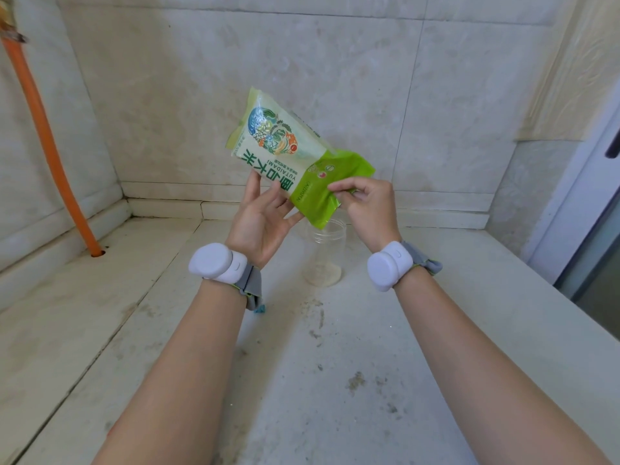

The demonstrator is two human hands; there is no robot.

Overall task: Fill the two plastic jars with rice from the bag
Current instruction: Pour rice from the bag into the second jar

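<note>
A person tips a green rice bag [295, 156] upside down over a clear plastic jar [323, 253] on a stained stone counter [352, 357], its open corner pointing to five o'clock and hanging just inside the jar's mouth. The left hand [265, 219], at nine o'clock of the jar, props the bag from below with straight, spread fingers and an open palm. The right hand [365, 206], at one o'clock of the jar, pinches the bag's lower green edge between thumb and curled fingers, steering the spout. Only a thin layer of rice [322, 275] covers the jar's bottom, so the filling looks barely begun. A second jar cannot be seen. An orange pipe [50, 139] runs down the wall at ten o'clock, well apart from the work.

The risks appear plain: the jar's mouth is narrow and the soft spout could slip past the rim if the pinch shifts, scattering grains across the counter. A steeper tilt might send rice out in a rush. The light, nearly empty jar stands unheld, and a nudge from the bag could topple it.
</note>
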